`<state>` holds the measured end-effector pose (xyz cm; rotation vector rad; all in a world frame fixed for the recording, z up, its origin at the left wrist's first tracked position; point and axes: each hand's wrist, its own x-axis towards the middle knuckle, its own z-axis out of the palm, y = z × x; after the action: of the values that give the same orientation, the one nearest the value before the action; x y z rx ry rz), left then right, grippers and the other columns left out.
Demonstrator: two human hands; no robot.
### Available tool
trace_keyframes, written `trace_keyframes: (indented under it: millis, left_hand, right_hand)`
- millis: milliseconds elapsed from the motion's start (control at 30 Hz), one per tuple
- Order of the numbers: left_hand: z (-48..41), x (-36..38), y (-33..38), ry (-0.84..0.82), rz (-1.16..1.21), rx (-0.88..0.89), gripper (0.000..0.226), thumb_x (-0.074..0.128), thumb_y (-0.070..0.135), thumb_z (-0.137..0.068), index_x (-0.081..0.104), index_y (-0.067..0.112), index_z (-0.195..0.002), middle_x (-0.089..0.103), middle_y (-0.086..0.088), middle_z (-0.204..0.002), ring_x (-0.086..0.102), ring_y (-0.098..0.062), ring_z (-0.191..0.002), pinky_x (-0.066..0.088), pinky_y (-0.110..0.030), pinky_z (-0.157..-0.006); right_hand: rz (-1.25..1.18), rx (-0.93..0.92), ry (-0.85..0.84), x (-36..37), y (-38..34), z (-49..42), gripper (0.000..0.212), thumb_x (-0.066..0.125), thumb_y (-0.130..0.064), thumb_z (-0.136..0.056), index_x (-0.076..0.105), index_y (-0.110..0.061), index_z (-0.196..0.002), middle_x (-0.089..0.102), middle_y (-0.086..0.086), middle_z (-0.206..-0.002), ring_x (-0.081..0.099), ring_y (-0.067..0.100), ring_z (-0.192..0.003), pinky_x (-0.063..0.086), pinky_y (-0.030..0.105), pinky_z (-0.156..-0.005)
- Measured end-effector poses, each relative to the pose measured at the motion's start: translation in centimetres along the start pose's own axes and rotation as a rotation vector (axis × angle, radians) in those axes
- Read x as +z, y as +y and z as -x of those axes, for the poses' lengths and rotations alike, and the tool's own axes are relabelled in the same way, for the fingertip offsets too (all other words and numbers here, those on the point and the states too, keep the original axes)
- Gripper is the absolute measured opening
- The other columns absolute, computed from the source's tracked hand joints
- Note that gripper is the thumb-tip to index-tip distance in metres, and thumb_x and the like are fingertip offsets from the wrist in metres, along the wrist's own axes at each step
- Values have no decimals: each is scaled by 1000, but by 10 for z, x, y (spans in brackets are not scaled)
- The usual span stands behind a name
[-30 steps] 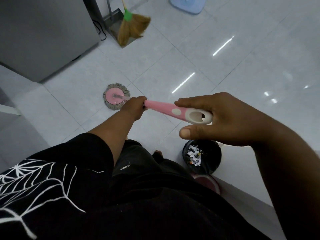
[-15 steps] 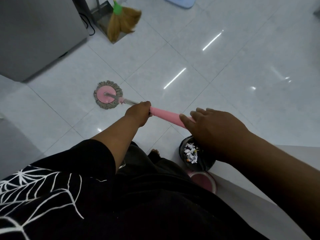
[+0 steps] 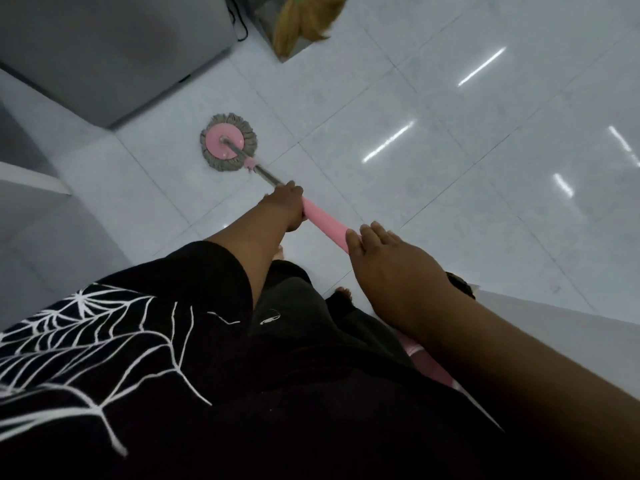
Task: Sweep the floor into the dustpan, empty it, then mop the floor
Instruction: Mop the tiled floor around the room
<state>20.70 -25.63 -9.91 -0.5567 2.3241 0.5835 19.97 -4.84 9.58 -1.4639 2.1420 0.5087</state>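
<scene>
A round mop head [image 3: 229, 143], pink disc with grey fringe, lies flat on the white tiled floor [image 3: 398, 109]. Its metal shaft runs back to a pink handle [image 3: 323, 223]. My left hand [image 3: 285, 206] grips the handle where the metal meets the pink sleeve. My right hand [image 3: 391, 261] covers the handle's rear end, fingers curled over it. The straw broom [image 3: 304, 17] with a green collar stands in the grey dustpan [image 3: 268, 20] at the top edge.
A grey cabinet [image 3: 114, 50] with a black cord stands at the upper left. A black bin rim [image 3: 460, 284] shows behind my right wrist, mostly hidden. A pink bucket [image 3: 429, 365] peeks out under my right forearm. My bare toes [image 3: 343, 292] rest on the tiles.
My right hand closed over the handle's end, hiding the white tip. The mop head slid away from me and rightward across the tile, and the bin has become covered by my arm.
</scene>
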Motion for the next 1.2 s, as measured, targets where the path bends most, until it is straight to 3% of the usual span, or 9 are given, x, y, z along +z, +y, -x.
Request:
trace_keyframes:
  millis: [233, 333, 467, 667, 867, 1000, 1067, 1133, 1200]
  left_hand:
    - [6, 1, -17, 24, 110, 63, 59, 53, 32, -97, 29, 9, -146, -1, -4, -163, 6, -29, -150, 22, -50, -117]
    - [13, 3, -22, 44, 157, 86, 60, 51, 34, -97, 27, 8, -146, 4, -5, -163, 5, -26, -150, 20, -47, -118]
    - [23, -1, -38, 76, 199, 60, 57, 53, 36, -96, 32, 9, -142, 23, -7, -156, 28, -33, -142, 31, -47, -109]
    - [25, -15, -83, 103, 247, -19, 60, 50, 38, -97, 29, 10, -145, 14, -4, -160, 27, -31, -143, 30, -47, -111]
    - [14, -46, -145, 111, 263, -99, 58, 51, 35, -97, 30, 10, -144, 14, -4, -161, 24, -30, -145, 27, -48, -114]
    - [8, -66, -177, 130, 273, -164, 50, 52, 30, -97, 35, 10, -139, 23, -2, -155, 34, -31, -139, 30, -48, -112]
    - [7, -73, -181, 140, 295, -175, 50, 52, 28, -97, 34, 10, -140, 21, -2, -156, 33, -32, -140, 28, -47, -113]
    - [8, -77, -178, 141, 321, -167, 51, 50, 27, -98, 31, 10, -143, 14, -3, -160, 23, -29, -146, 25, -46, -116]
    - [9, -76, -165, 132, 333, -135, 51, 49, 26, -98, 30, 9, -143, 12, -5, -161, 16, -27, -148, 25, -45, -116]
  right_hand:
    - [-71, -48, -22, -27, 5, -1, 59, 46, -13, -93, 21, -3, -145, 39, 18, -139, 48, 30, -124, 51, 39, -90]
    - [-52, -77, -56, -37, 10, -1, 64, 50, -13, -88, 21, -5, -145, 41, 14, -134, 54, 26, -112, 55, 35, -77]
    - [6, -112, -127, -50, 7, -10, 68, 53, -11, -82, 24, -7, -143, 43, 8, -127, 56, 21, -97, 43, 27, -57]
    - [59, -210, -107, -74, -13, -52, 68, 51, -12, -85, 21, -6, -146, 39, 12, -136, 50, 25, -118, 54, 33, -76]
    - [77, -280, -54, -103, -40, -112, 69, 55, -14, -86, 21, -4, -146, 40, 14, -136, 48, 26, -122, 51, 32, -84]
    - [72, -283, -25, -118, -59, -144, 65, 50, -13, -91, 19, -3, -146, 37, 17, -142, 43, 29, -131, 49, 35, -94]
    - [65, -269, 18, -125, -60, -148, 60, 51, -13, -91, 24, -3, -144, 43, 14, -136, 50, 27, -122, 51, 33, -90]
    - [55, -253, 55, -131, -57, -146, 55, 52, -15, -89, 31, -5, -139, 48, 9, -125, 56, 19, -100, 50, 27, -77]
    - [42, -225, 63, -134, -49, -135, 51, 54, -16, -88, 35, -9, -135, 49, 3, -116, 46, 12, -77, 40, 22, -64]
